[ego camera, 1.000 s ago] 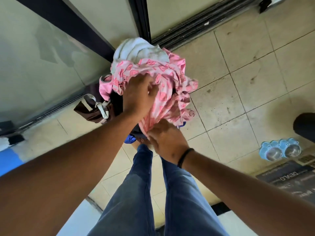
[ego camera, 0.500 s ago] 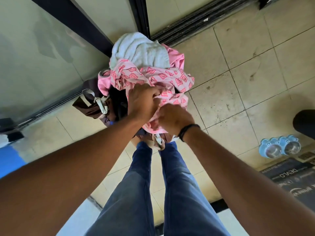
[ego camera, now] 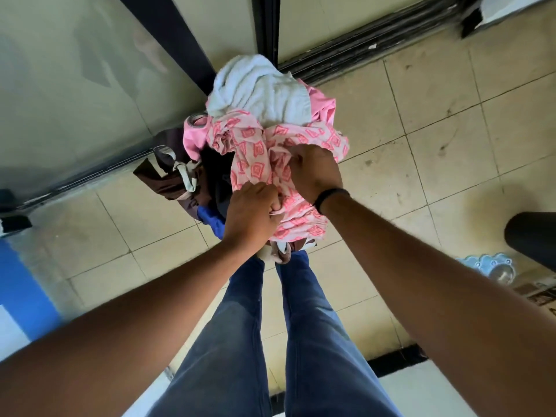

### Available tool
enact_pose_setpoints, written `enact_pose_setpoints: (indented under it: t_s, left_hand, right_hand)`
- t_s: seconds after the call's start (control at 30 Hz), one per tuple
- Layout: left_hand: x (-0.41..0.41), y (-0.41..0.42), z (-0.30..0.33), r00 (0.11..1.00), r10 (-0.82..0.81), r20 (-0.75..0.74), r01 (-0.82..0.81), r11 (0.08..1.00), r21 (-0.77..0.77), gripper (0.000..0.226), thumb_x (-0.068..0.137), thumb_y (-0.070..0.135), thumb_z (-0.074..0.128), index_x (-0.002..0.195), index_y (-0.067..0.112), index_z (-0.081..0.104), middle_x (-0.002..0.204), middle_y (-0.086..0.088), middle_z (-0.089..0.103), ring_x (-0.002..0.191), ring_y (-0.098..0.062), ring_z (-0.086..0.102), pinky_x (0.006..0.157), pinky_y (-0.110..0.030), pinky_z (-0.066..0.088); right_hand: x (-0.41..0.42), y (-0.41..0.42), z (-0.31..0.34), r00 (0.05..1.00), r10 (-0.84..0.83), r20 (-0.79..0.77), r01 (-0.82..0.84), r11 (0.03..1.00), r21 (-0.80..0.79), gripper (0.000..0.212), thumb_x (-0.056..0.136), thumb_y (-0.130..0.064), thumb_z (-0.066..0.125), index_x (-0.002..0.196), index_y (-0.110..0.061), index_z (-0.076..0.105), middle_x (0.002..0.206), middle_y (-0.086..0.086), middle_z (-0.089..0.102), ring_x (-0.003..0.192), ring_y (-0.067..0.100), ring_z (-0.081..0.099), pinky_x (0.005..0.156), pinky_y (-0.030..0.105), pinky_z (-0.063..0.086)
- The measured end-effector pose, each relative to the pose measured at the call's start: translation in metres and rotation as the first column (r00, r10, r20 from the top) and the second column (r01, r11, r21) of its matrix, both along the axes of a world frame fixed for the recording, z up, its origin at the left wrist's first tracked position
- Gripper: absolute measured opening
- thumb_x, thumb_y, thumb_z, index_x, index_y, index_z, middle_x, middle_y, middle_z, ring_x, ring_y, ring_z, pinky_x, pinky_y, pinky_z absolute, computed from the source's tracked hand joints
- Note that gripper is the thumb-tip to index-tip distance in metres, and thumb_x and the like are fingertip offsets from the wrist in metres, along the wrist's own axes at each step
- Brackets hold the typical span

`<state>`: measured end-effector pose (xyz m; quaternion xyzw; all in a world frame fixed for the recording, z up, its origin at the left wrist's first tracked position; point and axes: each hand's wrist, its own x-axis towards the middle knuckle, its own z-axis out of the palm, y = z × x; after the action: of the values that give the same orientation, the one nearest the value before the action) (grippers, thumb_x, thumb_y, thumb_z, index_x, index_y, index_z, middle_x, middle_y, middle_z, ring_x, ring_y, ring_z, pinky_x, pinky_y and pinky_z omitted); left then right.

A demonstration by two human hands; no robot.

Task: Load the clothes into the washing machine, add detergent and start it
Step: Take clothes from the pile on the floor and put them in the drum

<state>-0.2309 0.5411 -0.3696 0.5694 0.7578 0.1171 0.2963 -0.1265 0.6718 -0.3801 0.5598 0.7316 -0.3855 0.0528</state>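
Both hands are buried in one bundle of clothes (ego camera: 264, 152) held above the tiled floor (ego camera: 451, 139), in front of the person's two jeans-clad legs (ego camera: 316, 341). The left hand (ego camera: 254, 210) sits on the near side of the bundle, its fingers (ego camera: 275, 206) curled tight into the pink patterned cloth (ego camera: 255, 158). The right hand (ego camera: 313, 171), with one dark band (ego camera: 331, 197) at its wrist, lies just beyond and to the right of the left, its fingers closed into the same patterned cloth. On the far side of the bundle sits one white towel (ego camera: 261, 88); a plain pink garment (ego camera: 192, 138) and a brown piece (ego camera: 168, 176) bulge from its left side, and a bit of blue fabric (ego camera: 210, 218) shows below the brown. Well to the right of the bundle, on the floor, lies one pale blue twin-bowl dish (ego camera: 490, 266).
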Motion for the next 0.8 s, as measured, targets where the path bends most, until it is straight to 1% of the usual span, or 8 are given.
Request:
enact_pose_setpoints:
  t_s: [0.1,0.2,0.27,0.33,0.43,0.57,0.67,0.8]
  left_hand:
    - [-0.005,-0.001,0.013,0.985,0.108,0.132,-0.117,0.991,0.062,0.033,0.073,0.042,0.071,0.078,0.018,0.048,0.076,0.003,0.053,0.073,-0.019,0.051,0.066,-0.033,0.041]
    - [-0.015,0.0,0.037,0.922,0.239,0.303,-0.294,0.944,0.148,0.018,0.083,0.025,0.059,0.09,0.012,0.049,0.084,0.003,0.05,0.075,-0.017,0.049,0.067,-0.041,0.045]
    - [-0.029,0.004,0.053,0.879,0.351,0.322,-0.415,0.896,0.157,0.016,0.083,0.016,0.054,0.097,0.012,0.048,0.087,0.002,0.051,0.075,-0.018,0.05,0.067,-0.045,0.047]
    - [-0.047,0.008,0.079,0.851,0.422,0.313,-0.486,0.858,0.165,0.023,0.084,0.013,0.054,0.106,0.011,0.049,0.091,-0.002,0.054,0.078,-0.021,0.052,0.068,-0.044,0.048]
    - [-0.074,0.015,0.132,0.943,0.26,0.206,-0.308,0.919,0.247,0.042,0.089,0.017,0.058,0.131,0.017,0.051,0.112,-0.011,0.053,0.1,-0.025,0.054,0.082,-0.036,0.048]
    - [-0.101,0.016,0.2,0.999,-0.053,-0.003,0.052,0.958,0.284,0.024,0.085,0.033,0.057,0.1,0.018,0.069,0.107,-0.006,0.064,0.098,-0.029,0.059,0.08,-0.046,0.05]
    - [-0.111,0.008,0.252,0.992,-0.001,0.129,-0.038,0.953,0.301,0.02,0.091,0.033,0.066,0.091,0.013,0.065,0.08,0.002,0.063,0.076,-0.019,0.06,0.067,-0.033,0.046]
    - [-0.114,-0.008,0.314,0.963,0.078,0.258,-0.162,0.933,0.321,0.019,0.098,0.029,0.061,0.088,0.017,0.051,0.065,0.006,0.054,0.055,-0.003,0.048,0.057,-0.033,0.039]
  right_hand:
    - [-0.017,-0.016,0.032,0.943,-0.16,-0.292,0.21,0.966,0.148,0.025,0.09,-0.009,0.044,0.106,-0.004,0.063,0.091,0.01,0.066,0.084,0.029,0.061,0.07,0.036,0.048]
    - [-0.029,-0.033,0.074,0.871,-0.236,-0.43,0.299,0.951,0.084,0.02,0.092,-0.004,0.041,0.108,-0.002,0.055,0.074,-0.011,0.052,0.061,0.006,0.047,0.058,0.022,0.035]
    - [-0.032,-0.04,0.104,0.861,-0.185,-0.473,0.244,0.967,0.067,0.021,0.093,-0.005,0.041,0.11,-0.003,0.054,0.078,-0.01,0.053,0.061,0.008,0.046,0.058,0.019,0.037]
    - [-0.032,-0.045,0.136,0.889,-0.059,-0.455,0.084,0.996,0.035,0.022,0.093,-0.009,0.04,0.111,-0.007,0.054,0.079,-0.003,0.056,0.066,0.015,0.05,0.062,0.029,0.039]
    - [-0.035,-0.052,0.184,0.907,0.178,-0.382,-0.166,0.984,0.065,0.022,0.093,-0.015,0.038,0.109,-0.013,0.053,0.079,0.004,0.061,0.074,0.029,0.057,0.068,0.04,0.046]
    - [-0.035,-0.055,0.255,0.876,0.053,-0.48,0.011,0.992,0.129,0.019,0.088,-0.013,0.04,0.098,-0.011,0.056,0.071,-0.014,0.053,0.066,0.012,0.048,0.061,0.029,0.037]
    - [-0.027,-0.056,0.29,0.833,-0.163,-0.528,0.276,0.95,0.142,0.015,0.087,-0.01,0.043,0.094,-0.011,0.057,0.074,-0.005,0.058,0.067,0.008,0.051,0.061,0.026,0.04]
    - [-0.021,-0.07,0.312,0.846,-0.163,-0.508,0.345,0.894,0.287,0.009,0.085,-0.004,0.051,0.086,-0.006,0.059,0.084,0.007,0.062,0.078,0.023,0.054,0.066,0.03,0.042]
